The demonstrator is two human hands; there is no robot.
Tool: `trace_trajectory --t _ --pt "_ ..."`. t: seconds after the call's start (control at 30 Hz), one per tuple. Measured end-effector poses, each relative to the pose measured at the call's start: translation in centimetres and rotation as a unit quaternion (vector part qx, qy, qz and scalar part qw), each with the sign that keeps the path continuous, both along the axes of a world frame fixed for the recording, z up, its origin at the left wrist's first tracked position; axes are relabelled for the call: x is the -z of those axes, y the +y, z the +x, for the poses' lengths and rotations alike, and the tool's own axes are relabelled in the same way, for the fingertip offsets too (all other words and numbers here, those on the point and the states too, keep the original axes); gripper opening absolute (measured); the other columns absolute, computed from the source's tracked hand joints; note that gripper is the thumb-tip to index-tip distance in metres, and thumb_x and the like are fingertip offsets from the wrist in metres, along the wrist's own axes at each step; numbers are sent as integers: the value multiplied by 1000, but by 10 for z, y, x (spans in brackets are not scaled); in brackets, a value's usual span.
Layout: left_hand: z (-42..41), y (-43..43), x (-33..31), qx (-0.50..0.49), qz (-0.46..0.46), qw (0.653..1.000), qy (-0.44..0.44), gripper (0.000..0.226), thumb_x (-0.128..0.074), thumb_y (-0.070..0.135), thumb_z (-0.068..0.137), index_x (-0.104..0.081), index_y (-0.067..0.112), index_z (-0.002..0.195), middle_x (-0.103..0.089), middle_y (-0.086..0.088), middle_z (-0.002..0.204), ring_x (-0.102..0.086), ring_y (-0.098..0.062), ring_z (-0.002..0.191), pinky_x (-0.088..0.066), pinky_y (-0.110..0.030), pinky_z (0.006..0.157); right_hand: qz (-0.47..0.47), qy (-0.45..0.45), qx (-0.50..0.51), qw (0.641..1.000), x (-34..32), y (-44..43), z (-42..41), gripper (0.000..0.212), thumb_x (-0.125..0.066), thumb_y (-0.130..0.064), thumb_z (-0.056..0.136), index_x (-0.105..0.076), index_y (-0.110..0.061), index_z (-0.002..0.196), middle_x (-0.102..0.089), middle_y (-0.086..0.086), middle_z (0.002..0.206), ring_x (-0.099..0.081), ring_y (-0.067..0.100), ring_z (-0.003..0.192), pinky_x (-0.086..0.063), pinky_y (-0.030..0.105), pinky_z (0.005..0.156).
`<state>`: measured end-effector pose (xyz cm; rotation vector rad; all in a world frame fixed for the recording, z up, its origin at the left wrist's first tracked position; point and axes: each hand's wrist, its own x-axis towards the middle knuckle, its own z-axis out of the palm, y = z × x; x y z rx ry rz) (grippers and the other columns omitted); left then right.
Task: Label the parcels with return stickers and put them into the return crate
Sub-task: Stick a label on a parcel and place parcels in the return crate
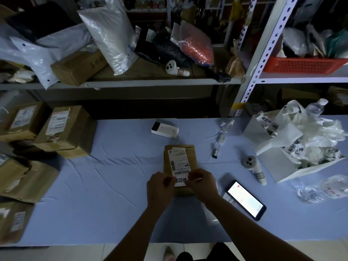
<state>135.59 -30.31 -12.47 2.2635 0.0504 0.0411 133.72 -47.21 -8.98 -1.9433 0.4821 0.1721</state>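
Observation:
A small brown parcel (178, 153) lies flat in the middle of the blue table (113, 185), a white shipping label on its top. Just below that label sits a white return sticker (181, 181) with black characters. My left hand (160, 187) pinches the sticker's left edge over the parcel. My right hand (202, 183) pinches its right edge, and a thin pale strip shows at those fingertips. At the right stands a white crate (278, 162) holding crumpled white bags that carry the same stickers.
Several brown cardboard parcels (64, 129) are stacked along the table's left side. A lit phone (245, 199), a grey handheld scanner (253, 167), a small white printer (164, 129) and plastic bottles (316, 189) lie around. Cluttered shelves (131, 83) rise behind.

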Motion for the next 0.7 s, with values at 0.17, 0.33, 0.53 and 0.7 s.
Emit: trace_trajectory --t 0.17,0.33,0.53,0.7 --pt "5 3 6 20 28 999 -30 11 -78 27 87 -72 18 85 -60 9 80 -57 -10 77 -47 -20 68 -81 0 -30 996 8 6 7 24 -81 -18 85 -62 -27 96 -72 -4 107 -70 9 98 -62 28 81" --pt "14 2 16 27 59 998 -28 12 -78 30 85 -72 20 82 -56 10 80 -56 -12 80 -51 -31 72 -127 13 -52 990 18 8 16 21 -76 -20 89 -67 -24 107 -72 -5 114 -70 10 105 -46 8 64" --pt "16 2 19 -23 14 1000 -10 37 -81 37 75 -45 36 81 -57 14 81 -61 -9 79 -53 -40 72 -178 22 -94 979 28 5 20 22 -71 -26 94 -71 -23 115 -72 -2 119 -69 10 106 -52 13 75" --pt "16 12 33 99 -29 993 -59 7 -77 11 87 -75 13 93 -48 1 101 -59 -13 97 -62 -31 78 -186 20 -80 979 29 1 15 21 -73 -33 92 -73 -25 111 -62 -13 103 -64 6 94 -49 16 72"
